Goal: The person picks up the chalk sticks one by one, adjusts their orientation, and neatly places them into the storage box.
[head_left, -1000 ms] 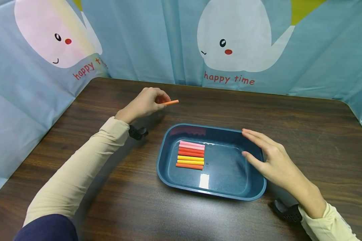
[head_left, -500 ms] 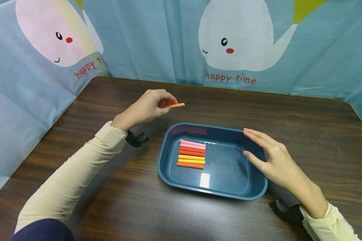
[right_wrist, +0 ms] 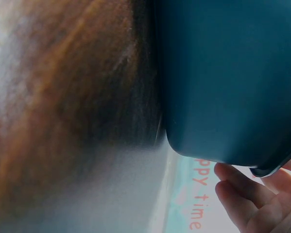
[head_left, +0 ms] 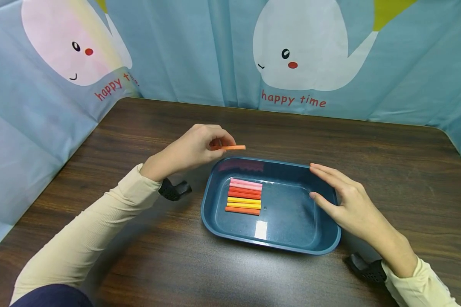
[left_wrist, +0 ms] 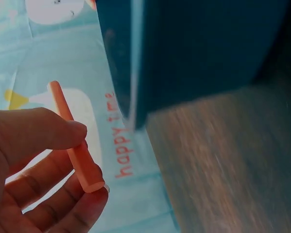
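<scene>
My left hand pinches an orange chalk stick between thumb and fingers, just beyond the back left rim of a dark blue plastic tray. In the left wrist view, the chalk lies under the thumb, with both ends showing. Inside the tray's left part is a neat row of chalk sticks: pink, red, yellow and orange at the front. At the tray's right end rests my right hand, fingers extended at the far rim, thumb over the inside, holding nothing.
Brown wood-grain table surrounds the tray. Behind it hangs a light blue curtain with whale prints, meeting the table's back edge. A black strap device sits on the left wrist, another on the right.
My left hand has carried the orange chalk right and toward me, from the table's back area to near the tray's back rim. The right hand stays in place at the tray.
</scene>
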Demonstrator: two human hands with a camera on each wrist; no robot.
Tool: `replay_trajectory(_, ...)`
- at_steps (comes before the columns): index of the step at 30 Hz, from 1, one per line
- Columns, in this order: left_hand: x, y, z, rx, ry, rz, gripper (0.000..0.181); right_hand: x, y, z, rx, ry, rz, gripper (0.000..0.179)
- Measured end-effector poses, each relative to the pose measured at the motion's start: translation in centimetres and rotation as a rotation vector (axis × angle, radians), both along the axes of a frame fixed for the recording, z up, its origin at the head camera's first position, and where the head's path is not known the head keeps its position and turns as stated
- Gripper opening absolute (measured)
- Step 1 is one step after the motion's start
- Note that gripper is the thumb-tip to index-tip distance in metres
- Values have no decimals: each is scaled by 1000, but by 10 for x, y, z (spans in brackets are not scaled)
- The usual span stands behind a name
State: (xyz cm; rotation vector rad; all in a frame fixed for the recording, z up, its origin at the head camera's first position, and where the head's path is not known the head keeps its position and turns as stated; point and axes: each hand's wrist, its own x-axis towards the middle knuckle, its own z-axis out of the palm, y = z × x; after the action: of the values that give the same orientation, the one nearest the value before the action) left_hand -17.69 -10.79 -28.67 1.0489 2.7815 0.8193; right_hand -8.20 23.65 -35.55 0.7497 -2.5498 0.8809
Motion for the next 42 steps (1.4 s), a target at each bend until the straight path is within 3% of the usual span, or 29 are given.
replay_trajectory(17,34,15,-5,-20,49,-133,23,0,-1,-1,10,-2,-6,67)
replay_trajectory(25,47,18,-15,-58,6,-169,21,0,0,-1,11,-7,-7,67)
replay_trajectory(32,57,23,-28,-124,-28,-247,20,0,-1,0,21,-11,-16,66)
replay_trajectory(42,65,30,-36,-155,-28,-294,19,0,1,-1,27,-4,-14,65)
